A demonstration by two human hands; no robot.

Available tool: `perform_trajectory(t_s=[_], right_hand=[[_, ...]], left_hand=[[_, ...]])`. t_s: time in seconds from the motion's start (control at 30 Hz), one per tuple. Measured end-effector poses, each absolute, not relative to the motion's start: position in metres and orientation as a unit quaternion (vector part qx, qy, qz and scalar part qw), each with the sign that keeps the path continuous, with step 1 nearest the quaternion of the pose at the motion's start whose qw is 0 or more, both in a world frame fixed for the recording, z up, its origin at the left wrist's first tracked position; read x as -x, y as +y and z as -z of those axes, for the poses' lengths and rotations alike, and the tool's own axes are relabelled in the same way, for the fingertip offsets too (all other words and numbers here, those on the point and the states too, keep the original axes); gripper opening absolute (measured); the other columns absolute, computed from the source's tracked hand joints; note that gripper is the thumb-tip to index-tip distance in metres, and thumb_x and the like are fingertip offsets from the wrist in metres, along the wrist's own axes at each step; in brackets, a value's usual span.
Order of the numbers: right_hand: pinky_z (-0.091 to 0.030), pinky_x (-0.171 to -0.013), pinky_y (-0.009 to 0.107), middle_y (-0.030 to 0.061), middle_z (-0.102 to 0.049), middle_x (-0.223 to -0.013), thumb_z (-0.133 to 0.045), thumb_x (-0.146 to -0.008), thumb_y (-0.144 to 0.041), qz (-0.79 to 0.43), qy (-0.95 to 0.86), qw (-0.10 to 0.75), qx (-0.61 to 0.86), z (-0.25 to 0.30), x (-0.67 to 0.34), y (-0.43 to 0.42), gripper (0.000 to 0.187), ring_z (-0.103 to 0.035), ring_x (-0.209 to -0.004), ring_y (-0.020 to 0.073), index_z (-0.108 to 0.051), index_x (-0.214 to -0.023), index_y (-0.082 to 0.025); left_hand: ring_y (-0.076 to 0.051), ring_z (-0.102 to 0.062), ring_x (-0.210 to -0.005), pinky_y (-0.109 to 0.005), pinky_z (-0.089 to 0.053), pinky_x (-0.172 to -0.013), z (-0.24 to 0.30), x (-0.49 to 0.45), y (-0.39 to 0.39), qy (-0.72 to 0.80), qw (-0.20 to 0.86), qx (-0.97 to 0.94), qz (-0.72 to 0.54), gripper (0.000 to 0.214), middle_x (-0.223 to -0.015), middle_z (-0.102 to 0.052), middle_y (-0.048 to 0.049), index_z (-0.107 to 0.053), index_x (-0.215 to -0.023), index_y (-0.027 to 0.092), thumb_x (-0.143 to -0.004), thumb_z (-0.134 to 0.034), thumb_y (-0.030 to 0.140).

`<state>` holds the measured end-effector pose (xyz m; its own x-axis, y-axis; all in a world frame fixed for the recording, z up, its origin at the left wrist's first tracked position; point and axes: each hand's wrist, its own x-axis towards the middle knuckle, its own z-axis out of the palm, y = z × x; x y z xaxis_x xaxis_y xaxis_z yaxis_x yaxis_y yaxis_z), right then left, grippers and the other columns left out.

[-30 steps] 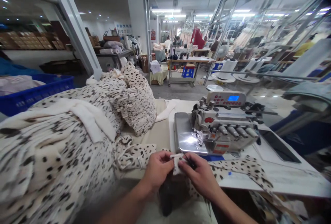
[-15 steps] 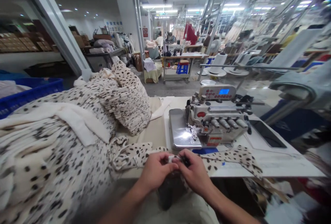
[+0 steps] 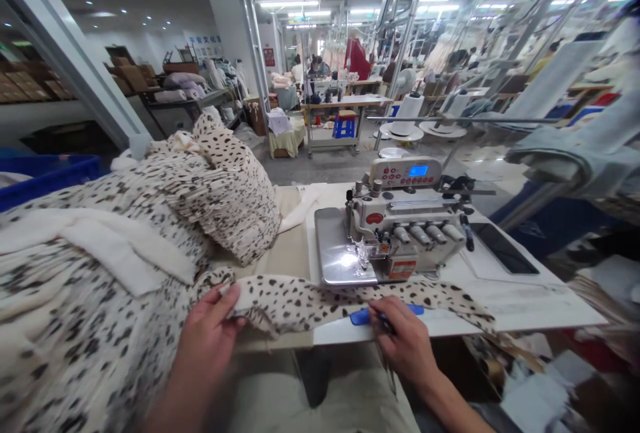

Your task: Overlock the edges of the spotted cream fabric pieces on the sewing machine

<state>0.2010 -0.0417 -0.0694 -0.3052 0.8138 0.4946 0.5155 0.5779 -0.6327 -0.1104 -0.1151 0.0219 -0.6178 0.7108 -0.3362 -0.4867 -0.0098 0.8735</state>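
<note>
My left hand (image 3: 213, 326) is closed, thumb against fingers, on the near-left end of a cream fabric strip (image 3: 295, 303) with dark spots. The strip stretches right along the table's front, passing before the sewing machine (image 3: 405, 219), an overlock type with a lit blue display. My right hand (image 3: 405, 339) is curled at the table edge around a small dark object (image 3: 387, 325), mostly hidden by the fingers. A flat blue piece (image 3: 360, 317) lies on the table behind these fingers; whether they touch it I cannot tell.
A large heap of spotted fabric (image 3: 120, 326) covers the left side, with a stacked bundle (image 3: 235, 199) beside the machine. A phone-like dark slab (image 3: 505, 246) lies at right. Thread cones (image 3: 407, 113) stand behind. A blue crate (image 3: 50, 179) is at far left.
My hands were together in front of the machine and have parted. The left went left and holds the strip's end; the right moved right beside the blue piece. The view has shifted slightly.
</note>
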Motion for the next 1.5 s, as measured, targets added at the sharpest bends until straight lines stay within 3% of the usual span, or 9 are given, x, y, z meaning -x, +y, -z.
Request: perform_trajectory(t_s=[0.13,0.23,0.4,0.5,0.67,0.8,0.93,1.13,1.5], right_hand=[[-0.053,-0.071,0.029,0.0058,-0.072,-0.088,-0.062,-0.093,-0.028,-0.350,-0.747,0.447,0.347,0.038,-0.165,-0.055,0.012,-0.065,-0.077,0.0186,-0.071,-0.097,-0.022],[-0.048,-0.060,0.026,0.0042,-0.071,-0.088,-0.072,-0.086,-0.038,-0.442,-0.689,0.444,0.363,0.024,-0.138,-0.058,0.023,-0.059,-0.066,0.0153,-0.070,-0.100,-0.021],[-0.044,-0.059,0.024,0.0008,-0.067,-0.076,-0.083,-0.071,-0.044,-0.476,-0.623,0.444,0.434,0.017,-0.127,-0.045,0.037,-0.054,-0.063,0.0148,-0.067,-0.092,-0.018],[-0.044,-0.061,0.024,0.0001,-0.065,-0.072,-0.076,-0.078,-0.042,-0.469,-0.625,0.439,0.444,0.015,-0.133,-0.037,0.027,-0.054,-0.065,0.0150,-0.067,-0.084,-0.017],[-0.043,-0.063,0.025,0.0000,-0.063,-0.071,-0.065,-0.088,-0.041,-0.516,-0.627,0.433,0.392,0.009,-0.144,-0.031,0.026,-0.054,-0.068,0.0152,-0.069,-0.079,-0.017],[-0.044,-0.062,0.026,0.0005,-0.061,-0.070,-0.070,-0.085,-0.045,-0.579,-0.575,0.431,0.385,0.008,-0.151,-0.031,0.029,-0.052,-0.066,0.0152,-0.066,-0.079,-0.016],[-0.043,-0.061,0.025,-0.0020,-0.057,-0.073,-0.075,-0.081,-0.045,-0.541,-0.540,0.488,0.421,0.017,-0.155,-0.033,0.032,-0.050,-0.066,0.0135,-0.059,-0.086,-0.019],[-0.042,-0.063,0.025,-0.0022,-0.055,-0.074,-0.068,-0.088,-0.040,-0.510,-0.595,0.483,0.390,0.025,-0.163,-0.037,0.024,-0.049,-0.066,0.0127,-0.058,-0.084,-0.019],[-0.033,-0.054,0.023,-0.0051,-0.048,-0.072,-0.080,-0.074,-0.033,-0.502,-0.621,0.437,0.413,0.009,-0.151,-0.037,0.026,-0.038,-0.059,0.0104,-0.057,-0.079,-0.020]], left_hand=[[-0.014,-0.063,-0.064,-0.021,-0.051,-0.055,-0.016,0.079,-0.097,0.592,0.459,-0.261,-0.609,0.040,-0.075,-0.071,-0.0015,-0.072,-0.088,0.014,-0.064,-0.088,0.042],[-0.017,-0.067,-0.076,-0.024,-0.053,-0.071,-0.013,0.050,-0.077,0.581,0.475,-0.418,-0.512,0.037,-0.084,-0.075,-0.0057,-0.077,-0.093,0.014,-0.074,-0.082,0.045],[-0.021,-0.068,-0.089,-0.028,-0.052,-0.083,-0.019,0.033,-0.067,0.551,0.511,-0.469,-0.465,0.054,-0.095,-0.076,-0.0099,-0.075,-0.113,0.013,-0.090,-0.058,0.060],[-0.021,-0.068,-0.091,-0.030,-0.052,-0.086,-0.023,0.034,-0.066,0.561,0.494,-0.490,-0.449,0.050,-0.099,-0.074,-0.0111,-0.067,-0.123,0.013,-0.092,-0.060,0.051],[-0.023,-0.062,-0.105,-0.033,-0.047,-0.097,-0.033,0.036,-0.054,0.538,0.303,-0.676,-0.402,0.029,-0.112,-0.068,-0.0095,-0.067,-0.113,0.019,-0.086,-0.065,0.030],[-0.017,-0.061,-0.088,-0.027,-0.048,-0.081,-0.043,0.038,-0.041,0.495,0.338,-0.725,-0.338,0.020,-0.095,-0.068,-0.0042,-0.064,-0.105,0.019,-0.089,-0.063,0.030],[-0.014,-0.055,-0.072,-0.023,-0.043,-0.067,-0.048,0.041,-0.032,0.495,0.354,-0.737,-0.293,0.016,-0.081,-0.065,-0.0006,-0.065,-0.094,0.018,-0.087,-0.067,0.033],[-0.020,-0.064,-0.094,-0.029,-0.047,-0.086,-0.051,0.042,-0.028,0.439,0.359,-0.780,-0.264,0.021,-0.101,-0.071,-0.0066,-0.070,-0.106,0.020,-0.093,-0.058,0.030],[-0.019,-0.064,-0.088,-0.029,-0.048,-0.083,-0.052,0.043,-0.029,0.438,0.361,-0.768,-0.298,0.017,-0.094,-0.071,-0.0075,-0.072,-0.095,0.019,-0.092,-0.059,0.030]])
